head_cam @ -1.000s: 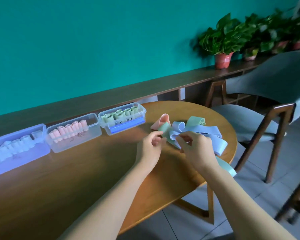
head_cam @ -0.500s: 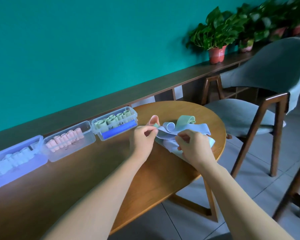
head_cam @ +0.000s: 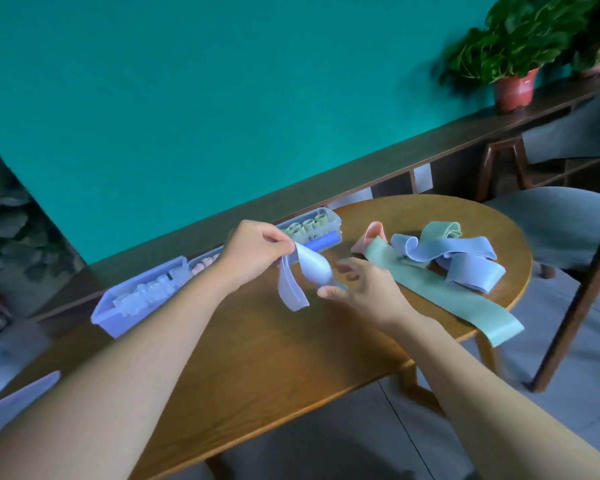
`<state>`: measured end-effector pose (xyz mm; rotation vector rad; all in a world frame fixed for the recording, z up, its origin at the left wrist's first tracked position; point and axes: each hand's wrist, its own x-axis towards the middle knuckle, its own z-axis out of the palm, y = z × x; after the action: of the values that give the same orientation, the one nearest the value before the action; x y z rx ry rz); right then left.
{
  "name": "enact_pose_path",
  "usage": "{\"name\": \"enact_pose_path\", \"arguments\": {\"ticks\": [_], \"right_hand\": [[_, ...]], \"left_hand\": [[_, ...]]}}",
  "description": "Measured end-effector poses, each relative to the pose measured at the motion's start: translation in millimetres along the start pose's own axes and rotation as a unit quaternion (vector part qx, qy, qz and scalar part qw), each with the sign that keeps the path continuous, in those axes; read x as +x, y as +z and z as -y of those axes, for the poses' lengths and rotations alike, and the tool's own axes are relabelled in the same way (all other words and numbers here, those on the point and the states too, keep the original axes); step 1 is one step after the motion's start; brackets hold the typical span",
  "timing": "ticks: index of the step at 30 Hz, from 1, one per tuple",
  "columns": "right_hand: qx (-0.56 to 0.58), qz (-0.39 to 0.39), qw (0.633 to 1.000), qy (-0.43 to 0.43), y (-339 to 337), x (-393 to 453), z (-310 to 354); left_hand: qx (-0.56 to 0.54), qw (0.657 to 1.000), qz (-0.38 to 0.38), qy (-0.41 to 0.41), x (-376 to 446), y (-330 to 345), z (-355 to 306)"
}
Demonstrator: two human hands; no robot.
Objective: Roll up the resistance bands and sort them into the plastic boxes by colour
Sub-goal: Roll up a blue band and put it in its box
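Three boxes (head_cam: 139, 299) behind loose bands (head_cam: 444, 251)

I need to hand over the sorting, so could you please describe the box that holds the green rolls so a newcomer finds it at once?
Start at the round wooden table and look along its far edge by the teal wall, where clear plastic boxes stand in a row. The box of green rolls is the one nearest the loose bands, just behind the left hand. Its neighbours hold pink and pale blue rolls instead.

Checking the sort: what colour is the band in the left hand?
Light blue band, pinched by the left hand; head view.
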<state>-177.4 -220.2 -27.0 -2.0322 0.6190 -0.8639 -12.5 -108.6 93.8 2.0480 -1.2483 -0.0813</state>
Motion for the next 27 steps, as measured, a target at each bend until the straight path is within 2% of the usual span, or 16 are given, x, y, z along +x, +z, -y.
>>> {"name": "enact_pose_path", "arguments": {"ticks": [5, 13, 15, 21, 27], "right_hand": [[0.15, 0.106, 0.983, -0.007, 37.3, -4.5, 32.7], [0.32, 0.236, 0.917, 0.0, 75.3, -27.7, 87.5], [0.311, 0.237, 0.921, 0.001, 90.8, -33.5, 94.3], [0.165, 0.26, 0.952, -0.007, 146.9, -41.4, 93.8], [0.225, 0.309, 0.924, 0.007, 155.5, -43.5, 95.1]], "left_hand": [[-0.018, 0.999, 0.009, -0.037, -37.9, -58.1, 10.6], [0.008, 0.997, -0.027, -0.068, -99.4, -124.9, 55.4], [-0.003, 0.996, -0.035, -0.078, -112.4, -132.6, 67.5], [-0.031, 0.995, -0.041, -0.091, -133.4, -146.8, 85.9], [-0.077, 0.991, -0.059, -0.095, -139.8, -154.7, 109.4]]}}
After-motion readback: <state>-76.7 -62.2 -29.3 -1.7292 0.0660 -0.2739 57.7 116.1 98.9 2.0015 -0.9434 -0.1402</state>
